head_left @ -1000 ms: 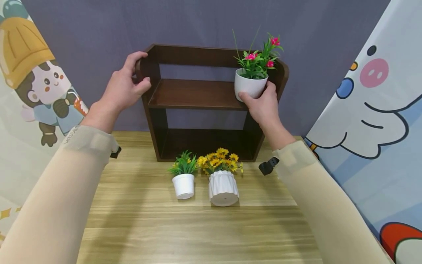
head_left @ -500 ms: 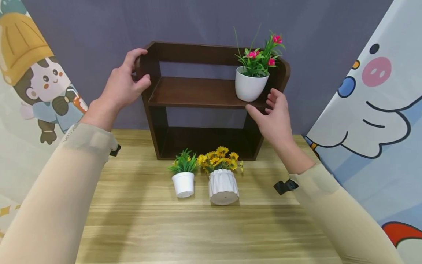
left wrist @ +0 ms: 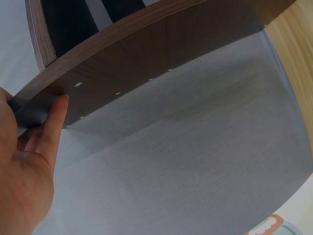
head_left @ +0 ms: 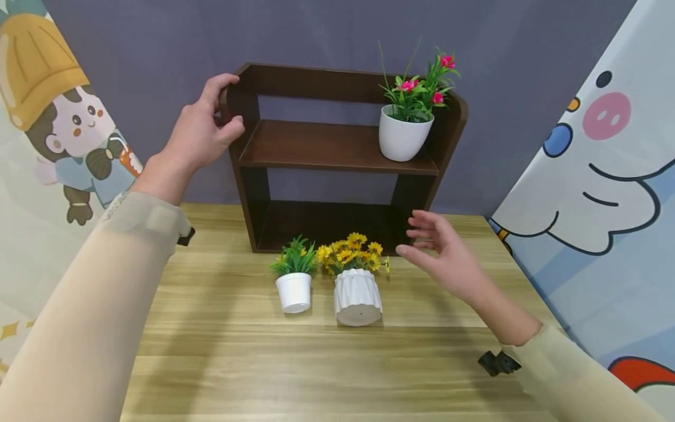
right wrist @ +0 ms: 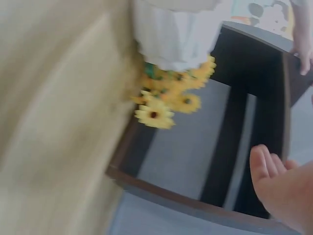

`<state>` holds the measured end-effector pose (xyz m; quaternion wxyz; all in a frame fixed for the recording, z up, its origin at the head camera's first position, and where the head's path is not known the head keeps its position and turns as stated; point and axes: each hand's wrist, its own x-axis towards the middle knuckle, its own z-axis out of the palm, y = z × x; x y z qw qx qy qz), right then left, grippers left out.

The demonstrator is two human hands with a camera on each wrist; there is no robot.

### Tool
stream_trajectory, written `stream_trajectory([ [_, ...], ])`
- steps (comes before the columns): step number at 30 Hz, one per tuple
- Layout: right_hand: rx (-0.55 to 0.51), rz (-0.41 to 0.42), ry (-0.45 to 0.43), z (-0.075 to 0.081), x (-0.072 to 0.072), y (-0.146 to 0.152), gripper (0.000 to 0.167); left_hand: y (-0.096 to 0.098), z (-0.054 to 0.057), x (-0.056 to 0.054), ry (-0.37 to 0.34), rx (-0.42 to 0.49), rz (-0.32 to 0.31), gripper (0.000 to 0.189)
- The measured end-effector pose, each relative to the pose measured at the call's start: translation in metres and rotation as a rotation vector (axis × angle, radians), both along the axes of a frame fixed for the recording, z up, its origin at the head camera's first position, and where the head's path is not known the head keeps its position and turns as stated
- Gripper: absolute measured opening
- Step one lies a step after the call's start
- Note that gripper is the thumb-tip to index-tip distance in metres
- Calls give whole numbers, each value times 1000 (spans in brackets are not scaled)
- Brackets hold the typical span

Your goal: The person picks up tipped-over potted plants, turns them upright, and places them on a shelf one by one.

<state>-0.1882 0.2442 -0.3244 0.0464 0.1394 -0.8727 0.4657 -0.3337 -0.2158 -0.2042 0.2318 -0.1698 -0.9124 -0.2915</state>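
My left hand (head_left: 197, 132) grips the upper left side panel of a dark brown two-tier wooden shelf (head_left: 316, 143). In the left wrist view, its fingers (left wrist: 55, 120) lie against the panel's outer face. On the upper tier, at the right, a white pot with pink flowers (head_left: 405, 138) stands upright. My right hand (head_left: 445, 255) is empty, its fingers loosely bent, to the right of a fluted white pot with yellow flowers (head_left: 358, 296) in front of the shelf. Left of that pot is a smaller white pot with a green plant (head_left: 293, 292).
The shelf stands at the back of a light wood-grain table (head_left: 295, 363). Behind it hangs a grey-blue cloth backdrop (head_left: 327, 35). Cartoon-printed panels flank the table, with a child figure (head_left: 79, 126) on the left and a pig snout (head_left: 606, 115) on the right.
My right hand has let go of the pink-flower pot on the upper tier and moved down and towards me, near the yellow flowers. The left hand keeps its grip on the shelf.
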Motion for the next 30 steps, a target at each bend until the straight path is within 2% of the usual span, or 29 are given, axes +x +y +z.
stream_trajectory([
  [9, 60, 150, -111, -50, 6, 5, 68, -1, 0, -1, -15, 10, 8, 70],
  [18, 79, 278, -208, -80, 5, -5, 74, 0, 1, 0, -26, 17, 0, 71],
  [24, 87, 290, -219, -90, 1, -15, 81, 0, 0, 0, -13, 19, -2, 71],
  [30, 121, 212, -249, -88, 4, -24, 88, 0, 1, -1, -21, 17, 1, 71],
])
